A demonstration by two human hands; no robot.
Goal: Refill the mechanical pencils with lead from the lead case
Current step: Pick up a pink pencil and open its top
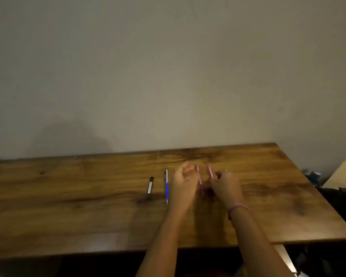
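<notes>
A black lead case (150,187) lies on the wooden table (68,196), and a blue and silver mechanical pencil (166,185) lies just right of it. My left hand (183,183) hovers right of the blue pencil with its fingers curled. A pink mechanical pencil (200,181) runs along that hand's right edge; blur hides whether the hand holds it. My right hand (226,185) pinches the lower part of a second pink pencil (209,172), whose upper end sticks out beyond the fingertips.
The table stands against a plain wall, its right edge running diagonally toward me. Dark bags and small objects (313,175) sit on the floor past that edge. A pale board (344,172) leans at the far right.
</notes>
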